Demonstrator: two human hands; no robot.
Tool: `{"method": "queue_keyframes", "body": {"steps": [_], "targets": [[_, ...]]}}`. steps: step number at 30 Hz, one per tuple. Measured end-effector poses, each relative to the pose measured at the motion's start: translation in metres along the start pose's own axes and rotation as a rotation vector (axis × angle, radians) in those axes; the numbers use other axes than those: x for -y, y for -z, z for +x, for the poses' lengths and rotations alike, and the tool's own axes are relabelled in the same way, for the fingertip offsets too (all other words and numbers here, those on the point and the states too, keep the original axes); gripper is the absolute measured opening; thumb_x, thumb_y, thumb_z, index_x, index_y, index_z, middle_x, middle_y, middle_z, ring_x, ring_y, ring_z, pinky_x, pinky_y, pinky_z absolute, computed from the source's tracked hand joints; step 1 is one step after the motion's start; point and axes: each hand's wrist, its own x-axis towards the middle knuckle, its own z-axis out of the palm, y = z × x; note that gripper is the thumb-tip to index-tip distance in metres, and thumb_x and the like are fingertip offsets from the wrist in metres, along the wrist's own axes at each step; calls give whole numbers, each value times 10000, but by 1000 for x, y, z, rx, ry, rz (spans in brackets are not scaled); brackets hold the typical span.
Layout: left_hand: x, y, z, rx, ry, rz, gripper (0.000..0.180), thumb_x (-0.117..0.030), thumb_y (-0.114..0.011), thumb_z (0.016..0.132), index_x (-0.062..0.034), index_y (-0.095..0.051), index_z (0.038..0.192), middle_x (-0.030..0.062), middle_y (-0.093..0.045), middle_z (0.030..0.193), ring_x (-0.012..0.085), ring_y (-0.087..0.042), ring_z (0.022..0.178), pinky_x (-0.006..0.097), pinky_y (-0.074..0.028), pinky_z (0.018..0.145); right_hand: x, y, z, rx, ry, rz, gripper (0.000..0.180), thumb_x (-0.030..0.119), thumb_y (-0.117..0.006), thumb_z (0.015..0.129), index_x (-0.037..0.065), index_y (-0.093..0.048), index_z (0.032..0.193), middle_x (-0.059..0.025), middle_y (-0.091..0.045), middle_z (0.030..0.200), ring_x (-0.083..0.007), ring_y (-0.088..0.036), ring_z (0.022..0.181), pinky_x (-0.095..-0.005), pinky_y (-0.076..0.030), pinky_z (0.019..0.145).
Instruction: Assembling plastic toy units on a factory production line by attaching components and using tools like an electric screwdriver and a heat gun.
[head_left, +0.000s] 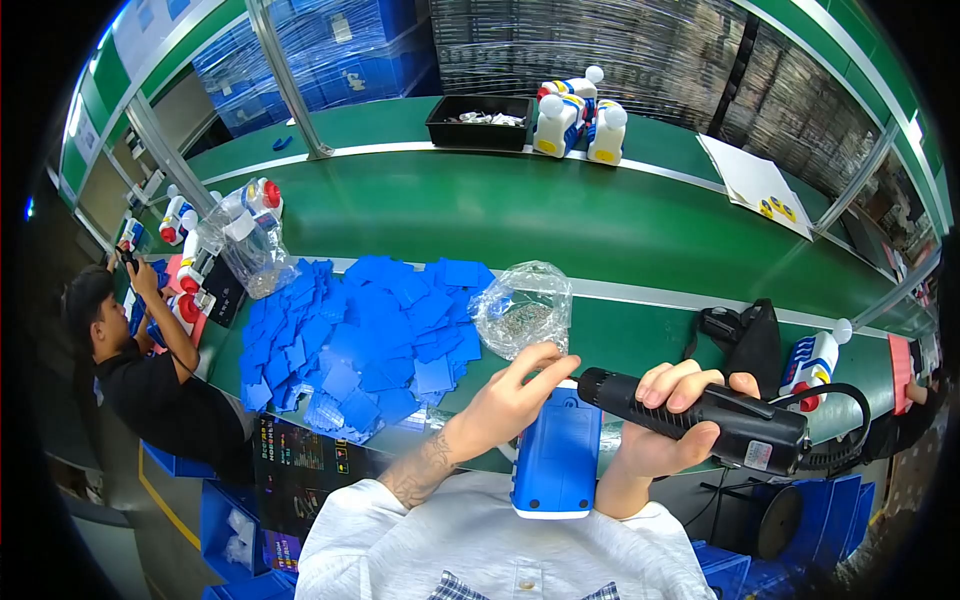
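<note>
My right hand (pixel 668 425) is wrapped round a black electric screwdriver (pixel 700 412), its tip pointing left and its cord curving off at the right. Close to the tip, my left hand (pixel 508 402) has thumb and forefinger pinched together. Whatever lies between them is too small to make out. Below both hands, against my body, rests a blue plastic housing (pixel 557 455) with a white edge and dark round spots at its lower corners. A clear plastic bag (pixel 522 308) with small metal pieces lies just beyond my left hand.
Many flat blue plastic pieces (pixel 375 335) are heaped left of my hands. Beyond the green belt (pixel 430 205) stand a black tray (pixel 480 122) and white-and-blue toy-like units (pixel 606 132). A black pouch (pixel 752 340) lies right. A co-worker (pixel 150 360) works at the left.
</note>
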Motion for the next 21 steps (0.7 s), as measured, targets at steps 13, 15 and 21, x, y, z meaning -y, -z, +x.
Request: {"method": "queue_keyframes", "body": {"steps": [13, 15, 21], "targets": [[-7, 6, 3, 125, -61, 79, 471, 109, -563, 671, 7, -550, 1131, 140, -504, 1029, 256, -605, 853, 313, -527, 707, 3, 2, -1, 41, -36, -25, 506, 379, -573, 874, 70, -349, 1206, -33, -476, 690, -148, -492, 568, -263, -437, 490], [-7, 7, 3, 127, -53, 71, 472, 110, -564, 670, 8, -550, 1131, 142, -504, 1032, 259, -605, 857, 316, -528, 710, 3, 2, -1, 39, -38, -29, 506, 378, -575, 872, 66, -353, 1202, -33, -477, 687, -147, -491, 567, -260, -436, 488], [-6, 4, 1, 119, -71, 48, 475, 113, -564, 667, 4, -555, 1129, 152, -504, 1048, 265, -606, 874, 316, -534, 718, 5, 3, 0, 41, -35, -39, 500, 377, -585, 868, 58, -373, 1187, -35, -479, 678, -145, -489, 564, -256, -434, 483]]}}
